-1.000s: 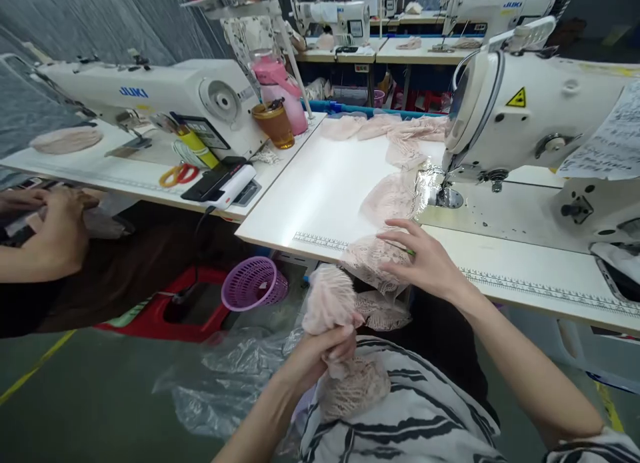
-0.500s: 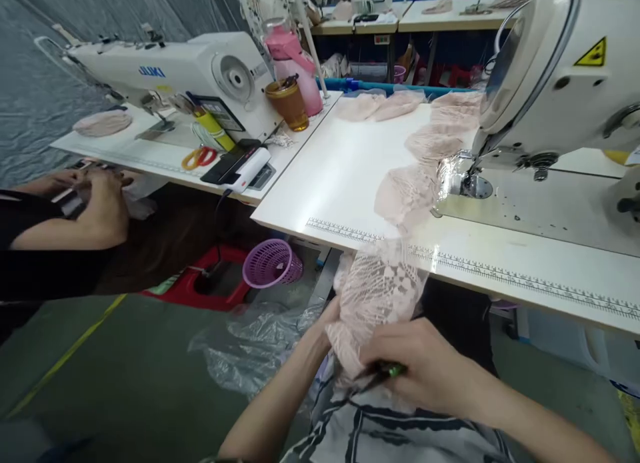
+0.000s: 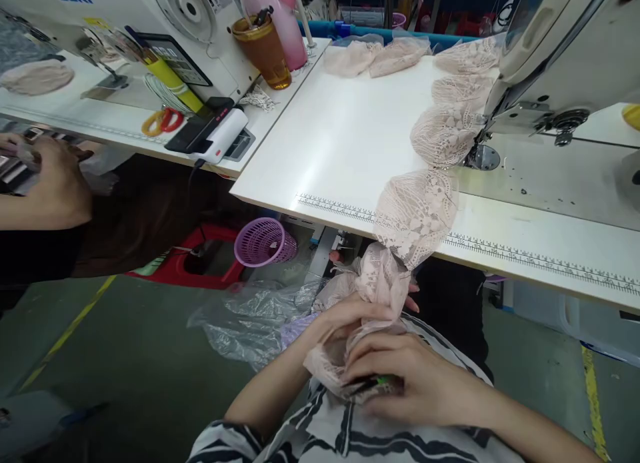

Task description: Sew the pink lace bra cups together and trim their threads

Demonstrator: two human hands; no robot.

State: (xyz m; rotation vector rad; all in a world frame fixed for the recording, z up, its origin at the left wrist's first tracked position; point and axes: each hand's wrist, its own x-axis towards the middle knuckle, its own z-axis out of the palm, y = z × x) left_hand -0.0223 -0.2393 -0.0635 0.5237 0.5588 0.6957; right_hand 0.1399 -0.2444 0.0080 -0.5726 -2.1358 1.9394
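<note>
Lace (image 3: 417,213) | hands (image 3: 417,376) pinching its folds | left fingers (image 3: 373,311) partly hidden | dark tool (image 3: 370,386) mostly covered, unclear

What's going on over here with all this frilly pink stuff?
Someone is handling gathered pink lace below the edge of a white tabletop. Their left hand grips it, while their right hand, holding a small dark-and-green tool, is at the same bundle. More lace pieces lie on the tabletop beside a sewing machine. Off to the left are a co-worker's hands.
</note>
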